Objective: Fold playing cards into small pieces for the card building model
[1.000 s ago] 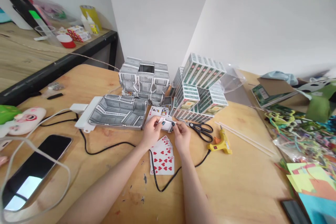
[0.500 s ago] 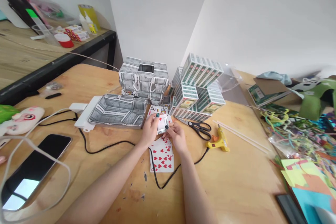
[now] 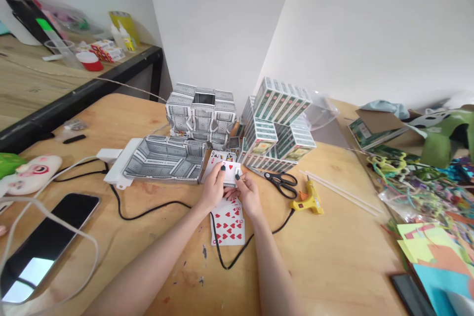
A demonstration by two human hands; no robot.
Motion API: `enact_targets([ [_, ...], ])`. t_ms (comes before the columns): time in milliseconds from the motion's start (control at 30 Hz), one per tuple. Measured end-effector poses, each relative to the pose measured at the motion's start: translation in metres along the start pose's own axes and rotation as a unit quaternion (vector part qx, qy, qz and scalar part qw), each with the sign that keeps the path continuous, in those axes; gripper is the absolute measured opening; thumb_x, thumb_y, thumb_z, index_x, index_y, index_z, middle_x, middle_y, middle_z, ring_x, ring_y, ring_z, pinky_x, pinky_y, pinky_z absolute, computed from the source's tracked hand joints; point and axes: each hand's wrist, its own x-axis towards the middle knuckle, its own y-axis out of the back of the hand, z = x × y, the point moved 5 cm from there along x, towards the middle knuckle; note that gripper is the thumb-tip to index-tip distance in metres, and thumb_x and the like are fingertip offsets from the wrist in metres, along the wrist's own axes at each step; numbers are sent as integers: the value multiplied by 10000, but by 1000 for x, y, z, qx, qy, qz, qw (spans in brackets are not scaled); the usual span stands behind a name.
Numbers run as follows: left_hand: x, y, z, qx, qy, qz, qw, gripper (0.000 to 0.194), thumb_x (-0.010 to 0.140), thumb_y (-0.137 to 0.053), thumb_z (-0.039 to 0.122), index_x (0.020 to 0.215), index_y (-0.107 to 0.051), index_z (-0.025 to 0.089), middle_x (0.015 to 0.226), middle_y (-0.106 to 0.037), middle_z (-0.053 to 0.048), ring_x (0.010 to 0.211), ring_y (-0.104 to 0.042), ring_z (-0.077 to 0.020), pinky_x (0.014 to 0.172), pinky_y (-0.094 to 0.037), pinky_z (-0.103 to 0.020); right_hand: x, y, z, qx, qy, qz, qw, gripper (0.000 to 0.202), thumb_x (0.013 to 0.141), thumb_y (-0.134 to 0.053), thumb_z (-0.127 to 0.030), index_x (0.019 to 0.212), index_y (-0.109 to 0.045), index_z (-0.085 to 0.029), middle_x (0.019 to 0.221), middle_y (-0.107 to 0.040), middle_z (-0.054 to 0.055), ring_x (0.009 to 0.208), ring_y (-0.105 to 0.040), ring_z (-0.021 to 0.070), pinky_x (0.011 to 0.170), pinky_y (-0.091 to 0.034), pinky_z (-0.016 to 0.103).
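Between both hands is a playing card with red hearts (image 3: 231,170). My left hand (image 3: 214,186) pinches its left side, thumb on top. My right hand (image 3: 247,192) grips the right edge with its thumb and fingers. Beneath the hands, heart cards (image 3: 228,229) lie fanned on the table, crossed by a black cord. More face-up cards (image 3: 218,156) lie just beyond the held one. Behind them stand a structure covered in grey-patterned cards (image 3: 202,113) and, at its front left, an open card-lined tray (image 3: 166,158).
Stacked green card boxes (image 3: 276,123) stand behind the right hand. Black scissors (image 3: 281,182), a yellow glue gun (image 3: 309,200) and white sticks (image 3: 344,192) lie to the right. A phone (image 3: 48,242) and cables lie left. Coloured paper (image 3: 433,256) is at far right.
The held card now lies flatter and shows more of its face between the hands. Both hands have shifted only slightly, and the view has moved a little.
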Motion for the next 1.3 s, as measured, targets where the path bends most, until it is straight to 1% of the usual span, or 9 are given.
enact_targets([
  [133, 0, -3, -2, 0, 19, -20, 1000, 277, 859, -344, 244, 1027, -553, 173, 865, -615, -38, 741, -562, -150, 674, -456, -267, -1, -2, -1, -33, 19, 19, 999, 271, 792, -497, -478, 811, -423, -218, 488, -571, -57, 351, -482, 105, 372, -375, 217],
  [267, -1, -5, 0, -11, 13, -27, 999, 295, 850, -350, 228, 1060, -550, 173, 945, -616, -54, 790, -563, -160, 688, -458, -269, -2, -4, -4, -34, 38, 45, 998, 240, 806, -479, -414, 948, -431, -225, 470, -529, -84, 339, -434, 95, 363, -344, 206],
  [333, -3, -6, 1, -19, 14, -30, 999, 297, 845, -357, 227, 1064, -551, 179, 940, -622, -51, 783, -566, -161, 679, -462, -265, -2, -3, -3, -26, 31, 50, 998, 227, 806, -469, -414, 935, -423, -233, 465, -513, -87, 337, -430, 98, 360, -340, 209],
  [467, -6, -11, 2, -63, 27, -62, 996, 321, 847, -356, 255, 1102, -542, 197, 828, -632, -33, 620, -555, -141, 560, -459, -250, -2, -1, 0, 6, 11, 59, 998, 209, 798, -472, -425, 884, -392, -252, 498, -504, -94, 341, -437, 94, 338, -322, 199],
  [633, -6, -10, 3, -83, 30, -50, 995, 299, 837, -391, 288, 1061, -570, 205, 749, -630, -25, 601, -565, -147, 523, -459, -243, -2, 0, 0, 4, 8, 62, 998, 231, 793, -463, -449, 898, -409, -252, 511, -501, -86, 357, -453, 97, 334, -321, 196],
  [767, -6, -12, -1, -127, 65, -70, 987, 291, 836, -393, 303, 1058, -552, 203, 729, -621, -13, 490, -531, -120, 441, -437, -236, 0, -2, 0, 12, 3, 50, 999, 261, 779, -476, -454, 935, -440, -248, 541, -522, -75, 388, -479, 102, 350, -346, 201],
  [867, -7, -15, -1, -162, 93, -94, 978, 286, 836, -383, 309, 1064, -524, 206, 640, -584, 10, 387, -474, -102, 370, -405, -233, 0, -2, 1, 22, 3, 49, 999, 253, 773, -489, -429, 944, -454, -245, 553, -527, -73, 383, -466, 94, 346, -343, 196],
  [1167, -7, -14, 3, -137, 81, -86, 984, 241, 811, -357, 236, 968, -537, 204, 546, -543, 36, 373, -480, -104, 357, -396, -225, -2, -2, 1, 20, -5, 53, 998, 193, 765, -464, -388, 894, -424, -251, 521, -498, -92, 349, -432, 89, 336, -337, 191],
  [1300, -8, -15, 3, -153, 88, -86, 981, 232, 800, -352, 218, 951, -527, 209, 522, -524, 46, 348, -470, -104, 340, -387, -227, -1, -2, 0, 23, -10, 42, 999, 186, 760, -463, -372, 894, -417, -252, 531, -520, -89, 350, -451, 91, 329, -328, 185],
])
